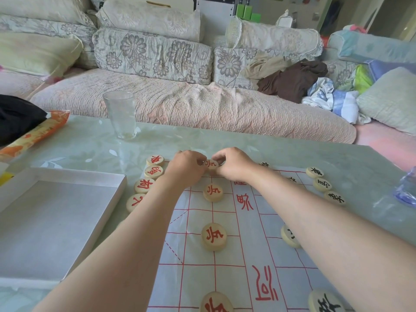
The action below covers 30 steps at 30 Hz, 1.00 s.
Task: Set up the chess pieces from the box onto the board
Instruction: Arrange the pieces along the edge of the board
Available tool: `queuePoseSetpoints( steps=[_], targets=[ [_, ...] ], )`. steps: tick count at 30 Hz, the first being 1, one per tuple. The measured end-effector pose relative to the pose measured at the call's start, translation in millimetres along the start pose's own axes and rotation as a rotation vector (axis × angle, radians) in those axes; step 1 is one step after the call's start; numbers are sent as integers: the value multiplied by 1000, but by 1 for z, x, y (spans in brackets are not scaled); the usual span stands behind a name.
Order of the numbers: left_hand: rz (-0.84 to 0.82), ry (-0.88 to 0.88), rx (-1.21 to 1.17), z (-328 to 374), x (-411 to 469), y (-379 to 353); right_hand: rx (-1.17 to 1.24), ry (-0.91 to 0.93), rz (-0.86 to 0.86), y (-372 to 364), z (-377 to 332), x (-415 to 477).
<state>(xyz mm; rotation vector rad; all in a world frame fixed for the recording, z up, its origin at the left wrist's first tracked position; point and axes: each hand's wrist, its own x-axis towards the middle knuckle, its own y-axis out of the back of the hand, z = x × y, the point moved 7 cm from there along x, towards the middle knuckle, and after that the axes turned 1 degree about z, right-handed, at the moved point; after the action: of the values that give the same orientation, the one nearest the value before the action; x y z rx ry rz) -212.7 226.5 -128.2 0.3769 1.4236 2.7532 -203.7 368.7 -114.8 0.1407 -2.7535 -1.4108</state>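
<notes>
A thin white board [227, 273] with red grid lines lies on the table. My left hand [186, 165] and my right hand [234, 163] meet at its far edge, and both pinch one round wooden red-marked piece [211, 164] between their fingertips. More red soldier pieces [213, 192] stand in a column toward me. Other red pieces [154, 171] line the left edge, and black-marked pieces [322, 184] line the right edge. The white box [67, 176] sits at the left, and no pieces show inside it.
An upright drinking glass [121, 113] stands beyond the board. An orange packet [38, 131] and a black cloth [18, 115] lie at the far left. A blue plastic object [407, 190] sits at the right edge. A sofa [180, 102] runs behind the table.
</notes>
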Motion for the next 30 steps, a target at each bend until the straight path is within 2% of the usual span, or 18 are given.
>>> queuePoseSetpoints(
  steps=[10,13,16,23,27,30],
  targets=[
    [3,64,-61,-1,0,9,-7,-9,27,7,2,-3],
    [37,100,-88,-11,1,29,-15,69,89,14,-11,-8],
    [0,122,-87,-22,-4,45,-77,147,7,6,-33,-13],
    [-90,-46,251,-24,-30,50,-367,188,-131,-28,-62,-11],
    [-86,-142,362,-23,-35,44,-430,150,-94,-27,-60,-9],
    [-92,-168,347,-20,-34,42,-440,154,-104,-27,-58,-9]
  ],
)
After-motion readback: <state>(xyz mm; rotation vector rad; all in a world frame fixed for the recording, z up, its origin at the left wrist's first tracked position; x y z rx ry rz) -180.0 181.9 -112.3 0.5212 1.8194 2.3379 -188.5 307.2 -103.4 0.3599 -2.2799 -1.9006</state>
